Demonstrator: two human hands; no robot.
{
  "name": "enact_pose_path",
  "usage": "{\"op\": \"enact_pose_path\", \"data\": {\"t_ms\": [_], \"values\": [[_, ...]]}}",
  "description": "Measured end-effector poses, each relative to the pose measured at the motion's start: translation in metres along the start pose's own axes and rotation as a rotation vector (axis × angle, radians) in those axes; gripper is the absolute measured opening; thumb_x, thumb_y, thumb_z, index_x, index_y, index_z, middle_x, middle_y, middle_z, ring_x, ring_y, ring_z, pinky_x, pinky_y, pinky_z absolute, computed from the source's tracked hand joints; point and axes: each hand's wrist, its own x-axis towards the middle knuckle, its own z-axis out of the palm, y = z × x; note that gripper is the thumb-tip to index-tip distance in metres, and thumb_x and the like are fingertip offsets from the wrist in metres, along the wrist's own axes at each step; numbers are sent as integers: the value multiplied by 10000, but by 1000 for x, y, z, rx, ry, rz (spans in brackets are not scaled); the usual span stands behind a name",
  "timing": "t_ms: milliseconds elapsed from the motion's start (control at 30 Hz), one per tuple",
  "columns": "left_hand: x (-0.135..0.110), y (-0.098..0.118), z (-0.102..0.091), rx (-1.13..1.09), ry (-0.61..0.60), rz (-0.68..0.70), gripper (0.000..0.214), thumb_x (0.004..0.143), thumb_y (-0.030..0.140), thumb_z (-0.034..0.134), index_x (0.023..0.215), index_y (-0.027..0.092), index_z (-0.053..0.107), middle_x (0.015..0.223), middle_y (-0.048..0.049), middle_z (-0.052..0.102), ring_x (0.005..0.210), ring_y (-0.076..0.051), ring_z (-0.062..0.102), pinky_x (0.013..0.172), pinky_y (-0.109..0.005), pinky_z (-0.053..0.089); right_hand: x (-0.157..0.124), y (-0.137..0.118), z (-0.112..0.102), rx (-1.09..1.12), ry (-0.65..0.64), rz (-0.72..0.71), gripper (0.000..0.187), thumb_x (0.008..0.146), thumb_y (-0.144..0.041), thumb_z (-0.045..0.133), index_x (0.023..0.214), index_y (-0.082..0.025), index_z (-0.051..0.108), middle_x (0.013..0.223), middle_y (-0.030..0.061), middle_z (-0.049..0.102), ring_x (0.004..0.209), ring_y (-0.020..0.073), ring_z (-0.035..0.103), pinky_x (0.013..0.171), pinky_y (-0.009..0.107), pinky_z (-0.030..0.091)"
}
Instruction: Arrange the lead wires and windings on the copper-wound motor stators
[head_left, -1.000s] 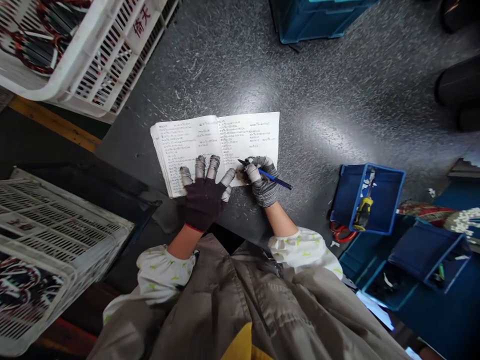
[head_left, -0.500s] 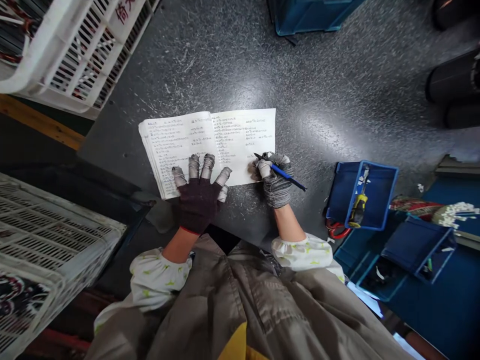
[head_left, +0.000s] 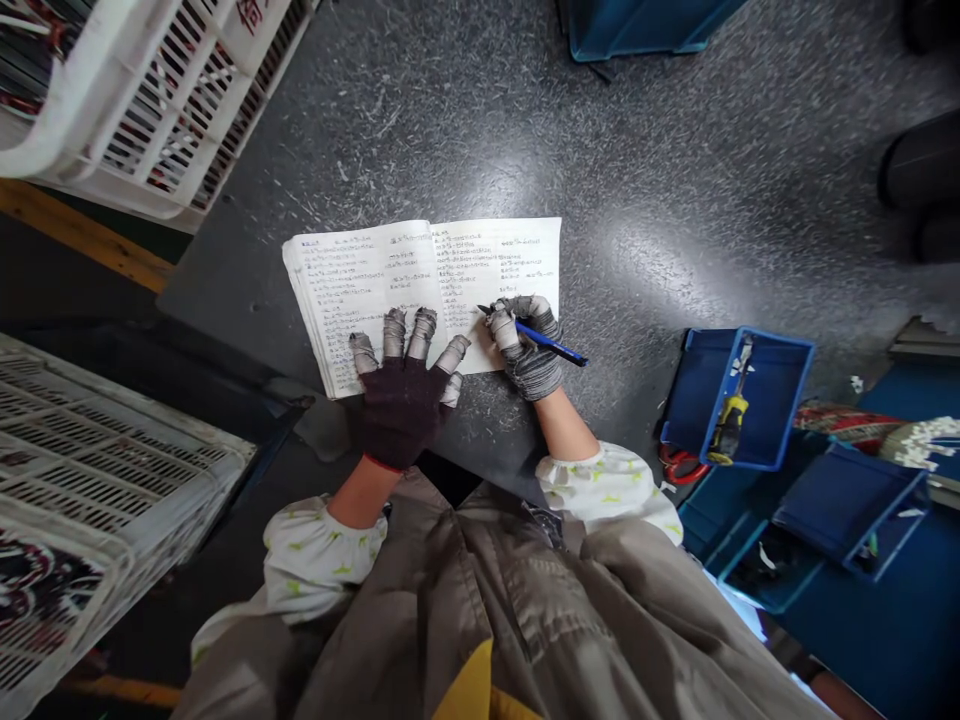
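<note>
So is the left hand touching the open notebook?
Touching: the head view shows the dark-gloved left hand with its fingers lying on the lower pages of the handwritten notebook.

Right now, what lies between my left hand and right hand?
In the head view, a handwritten notebook page lies between the left hand and right hand.

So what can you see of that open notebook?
The open notebook lies flat on a speckled dark workbench. Its white pages are densely filled with handwritten lines, the left stack thicker. The gloved left hand spreads across its lower edge, and the right hand rests on the lower right page, holding a blue pen over it.
</note>
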Motion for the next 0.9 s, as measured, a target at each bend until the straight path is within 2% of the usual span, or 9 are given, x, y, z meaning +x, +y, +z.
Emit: {"op": "enact_pose_path", "data": {"t_ms": [200,400,567,667,767,900], "values": [[-1,0,-2,-47,6,4,528,1040,388,547,1565,423,492,1778,-13,268,1681,-328,18,1254,-748,-130,-3,4,1,80,36,61,273,984,-507,697,988,-240,636,896,-1,732,762,157,729,732,342,660],[-1,1,-3,-76,-11,-31,508,1038,393,541,1545,421,517,1779,-19,266,1679,-332,46,1269,-736,-84,-5,4,1,129,18,149,254,975,-490,705,982,-254,614,862,-12,702,728,158,705,689,353,650],[-1,-1,0,-7,6,7,508,1044,421,515,1552,424,502,1782,-21,255,1677,-342,54,1264,-731,-92,2,-3,1,96,56,91,312,976,-540,677,1050,-248,598,980,29,735,815,174,738,801,386,673],[0,-1,0,-42,-1,-6,538,1039,403,511,1575,433,470,1786,-25,241,1674,-357,64,1256,-740,-86,7,-7,1,60,30,68,303,975,-524,683,1068,-252,587,1001,39,737,835,185,745,794,390,680],[1,0,-2,-71,-9,-16,556,1037,395,505,1590,432,451,1783,-35,249,1672,-366,69,1246,-749,-87,8,-6,3,18,-38,25,277,973,-508,686,1034,-254,594,927,18,732,813,188,743,756,384,675],[2,2,-7,-92,-36,-30,555,1033,399,506,1585,449,457,1778,-31,265,1669,-368,93,1250,-738,-94,6,-1,5,-59,-62,-18,293,981,-535,658,955,-248,604,838,19,731,720,199,727,710,397,661]]}}
